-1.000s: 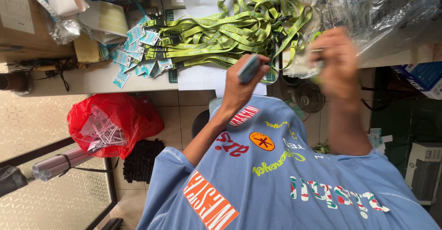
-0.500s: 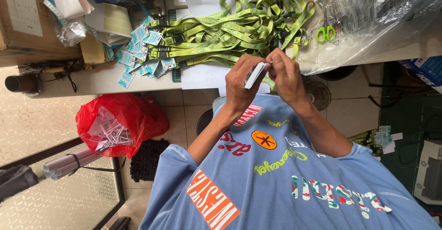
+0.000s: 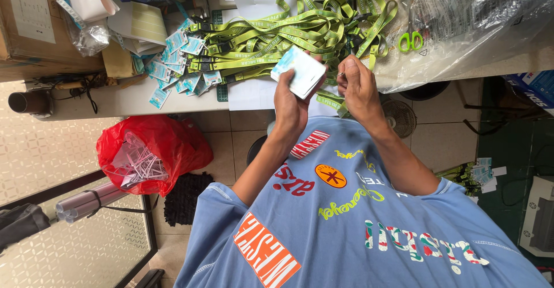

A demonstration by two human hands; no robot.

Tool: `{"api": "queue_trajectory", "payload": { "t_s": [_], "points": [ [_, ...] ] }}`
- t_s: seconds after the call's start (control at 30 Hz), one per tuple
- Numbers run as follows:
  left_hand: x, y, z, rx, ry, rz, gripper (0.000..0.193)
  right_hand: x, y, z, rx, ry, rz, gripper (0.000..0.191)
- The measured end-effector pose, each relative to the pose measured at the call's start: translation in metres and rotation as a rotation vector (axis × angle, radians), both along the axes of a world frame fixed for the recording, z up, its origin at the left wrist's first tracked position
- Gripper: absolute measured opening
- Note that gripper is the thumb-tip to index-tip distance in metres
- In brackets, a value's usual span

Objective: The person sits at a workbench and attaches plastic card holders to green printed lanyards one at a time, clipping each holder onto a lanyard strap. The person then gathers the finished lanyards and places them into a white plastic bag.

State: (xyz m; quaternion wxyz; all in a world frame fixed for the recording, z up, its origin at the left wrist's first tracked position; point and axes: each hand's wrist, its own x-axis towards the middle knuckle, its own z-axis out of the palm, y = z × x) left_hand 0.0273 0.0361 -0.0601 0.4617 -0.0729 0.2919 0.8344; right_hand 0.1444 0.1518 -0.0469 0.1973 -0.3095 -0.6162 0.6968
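The left hand (image 3: 291, 100) is clamping a stack of white cards (image 3: 299, 72) between thumb and fingers. Just beside the stack, the right hand (image 3: 359, 89) is pinching a small metal clip, barely visible. Beyond the stack, green lanyards (image 3: 300, 31) are lying heaped on the table (image 3: 115, 100); green scissors (image 3: 410, 40) are lying farther right.

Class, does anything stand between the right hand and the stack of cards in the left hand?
Nothing visible does. The right hand is beside the stack of cards in the left hand, only a gap between.
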Motion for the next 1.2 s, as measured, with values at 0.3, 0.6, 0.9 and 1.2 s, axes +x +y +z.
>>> {"api": "queue_trajectory", "payload": {
  "t_s": [0.3, 0.6, 0.9, 1.2],
  "points": [
    [0.008, 0.007, -0.026, -0.223, -0.198, -0.088, 0.034, -0.011, -0.001, -0.016, 0.049, 0.087, -0.102, 0.041],
    [0.005, 0.004, -0.024, -0.251, -0.445, -0.120, 0.027, -0.020, -0.004, -0.022, 0.592, -0.045, -0.164, 0.044],
    [-0.132, -0.050, -0.080, -0.695, 0.602, 0.621, 0.048, 0.003, 0.041, -0.029, 0.481, -0.392, 0.743, 0.035],
    [-0.267, -0.150, -0.075, -0.735, 0.330, 0.945, 0.039, -0.012, 0.054, -0.041, 0.763, -0.306, 0.692, 0.036]
  ]
}}
